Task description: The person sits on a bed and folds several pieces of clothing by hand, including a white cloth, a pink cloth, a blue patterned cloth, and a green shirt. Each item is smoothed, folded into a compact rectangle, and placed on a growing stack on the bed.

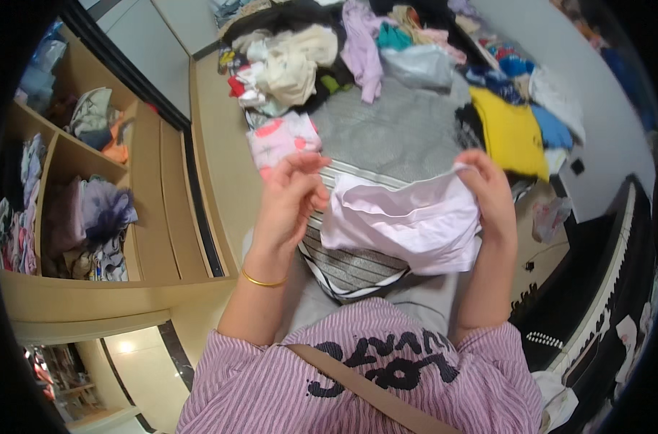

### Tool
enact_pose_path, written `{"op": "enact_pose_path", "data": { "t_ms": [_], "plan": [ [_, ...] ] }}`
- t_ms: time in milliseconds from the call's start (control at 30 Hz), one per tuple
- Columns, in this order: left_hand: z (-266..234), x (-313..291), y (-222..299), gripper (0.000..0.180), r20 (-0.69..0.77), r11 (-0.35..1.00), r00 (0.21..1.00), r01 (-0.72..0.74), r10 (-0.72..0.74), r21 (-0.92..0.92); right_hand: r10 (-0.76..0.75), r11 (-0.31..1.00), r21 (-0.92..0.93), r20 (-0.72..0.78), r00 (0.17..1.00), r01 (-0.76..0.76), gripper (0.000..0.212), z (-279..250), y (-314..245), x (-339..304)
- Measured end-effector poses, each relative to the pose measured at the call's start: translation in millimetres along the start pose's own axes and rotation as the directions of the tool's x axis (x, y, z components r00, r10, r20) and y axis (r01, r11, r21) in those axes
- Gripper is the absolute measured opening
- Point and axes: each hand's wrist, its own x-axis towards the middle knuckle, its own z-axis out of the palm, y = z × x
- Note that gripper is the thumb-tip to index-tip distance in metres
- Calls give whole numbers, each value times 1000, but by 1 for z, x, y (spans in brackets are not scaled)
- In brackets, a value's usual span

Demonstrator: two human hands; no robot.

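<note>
A pale pinkish-white garment (416, 231) hangs in front of me, its upper edge gaping along a fold; its exact kind I cannot tell. My right hand (489, 192) pinches its upper right corner between thumb and fingers. Beside the garment's left edge is my left hand (293, 199), fingers loosely bent and apart, with nothing visible in them. Below the garment, a grey striped cloth with a black-and-white border (351, 271) lies across my lap. Just beyond my left hand sits a folded pink patterned garment (284, 141) on the grey bed cover (394, 126).
Heaped clothes, including a cream garment (296, 65) and a lilac one (363, 47), cover the far side of the bed. At right lie a yellow garment (508, 134) and blue pieces. Wooden shelves (155, 195) with clothes stand at left. A clear plastic bag (551, 219) is at right.
</note>
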Motion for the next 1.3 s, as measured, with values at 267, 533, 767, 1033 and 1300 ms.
{"op": "enact_pose_path", "data": {
  "t_ms": [267,533,767,1033,1300],
  "plan": [
    [15,-19,-54,23,376,558,903,-426,209,712,-487,398,-854,113,866,335,36,-19,78,1],
    [47,-18,-86,20,566,239,823,-542,-39,805,-200,490,-727,444,874,481,16,-19,70,-11],
    [30,-19,-78,20,501,190,853,-473,-146,860,-102,288,-824,479,872,487,13,-24,57,8],
    [11,-8,-77,23,451,195,886,-426,-107,884,-218,275,-810,471,855,517,14,-25,58,40],
    [11,28,-38,19,514,7,854,-515,-81,857,-88,135,-814,558,825,565,17,-31,30,57]
  ]
}}
